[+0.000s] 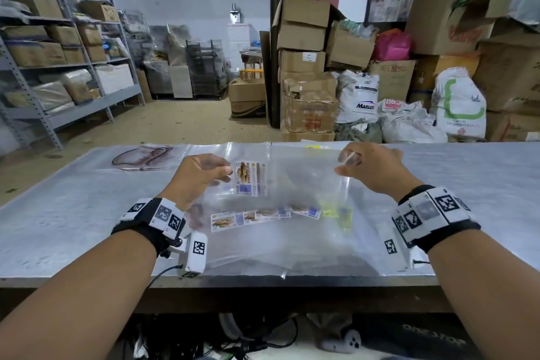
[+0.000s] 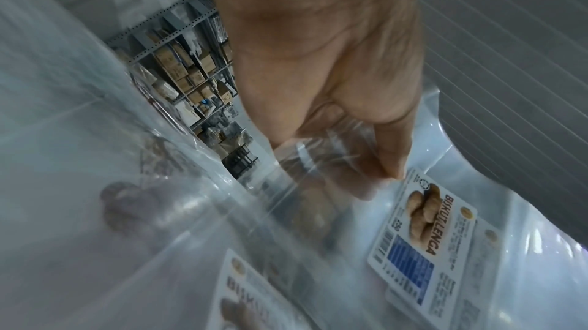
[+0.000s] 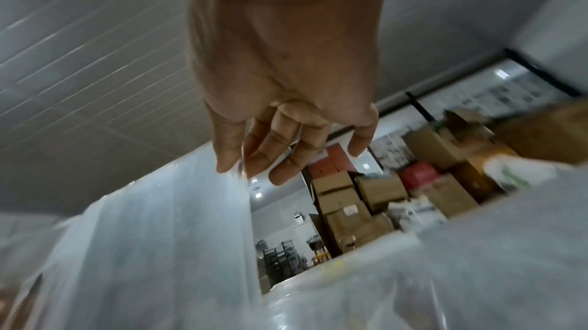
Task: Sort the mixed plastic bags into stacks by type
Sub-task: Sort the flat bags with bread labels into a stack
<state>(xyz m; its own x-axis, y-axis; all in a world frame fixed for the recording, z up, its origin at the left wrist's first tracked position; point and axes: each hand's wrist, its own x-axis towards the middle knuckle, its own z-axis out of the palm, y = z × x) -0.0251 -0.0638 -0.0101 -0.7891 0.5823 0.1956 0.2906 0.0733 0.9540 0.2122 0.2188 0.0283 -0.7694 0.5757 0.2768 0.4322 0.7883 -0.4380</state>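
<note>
Both hands hold up one clear plastic bag (image 1: 295, 181) with a biscuit label (image 1: 248, 180) above the table's middle. My left hand (image 1: 204, 172) pinches its top left corner beside the label (image 2: 423, 237); thumb and fingers (image 2: 391, 159) close on the film. My right hand (image 1: 362, 166) pinches the top right edge (image 3: 235, 167) between thumb and forefinger, the other fingers loose. Under it lies a mixed heap of clear bags (image 1: 277, 237), several with the same biscuit labels (image 1: 223, 221) and one with a yellow print (image 1: 336, 212).
A stack of clear bags with a brown print (image 1: 143, 156) lies at the table's far left. Another clear bag with a yellow mark (image 1: 317, 147) lies at the far middle. The grey metal table (image 1: 467, 184) runs wide. Shelves, boxes and sacks stand beyond it.
</note>
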